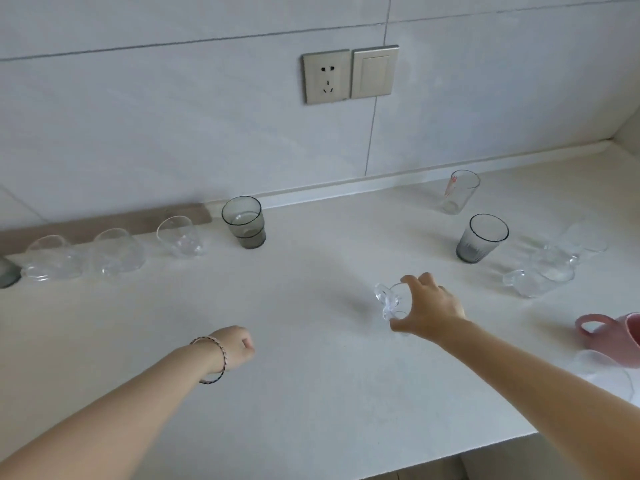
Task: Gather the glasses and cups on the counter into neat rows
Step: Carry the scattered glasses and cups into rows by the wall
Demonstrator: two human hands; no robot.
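Note:
My right hand (431, 308) grips a small clear glass cup with a handle (389, 301) from above, near the counter's middle. My left hand (239, 346) hovers over the counter with its fingers curled, holding nothing. A row stands along the back left: a grey tumbler (244, 221), then three clear round glasses (180, 237) (117, 251) (52, 258) and a grey glass (7, 271) cut by the left edge. On the right are a clear tall glass with red print (460, 192), a ribbed grey tumbler (483, 239), clear handled cups (540, 277) and a pink mug (613, 336).
The white counter (311, 393) ends in a front edge at the lower right. A tiled wall with a socket (327, 77) and a switch (374, 72) rises behind. Another clear glass (606, 372) stands below the pink mug.

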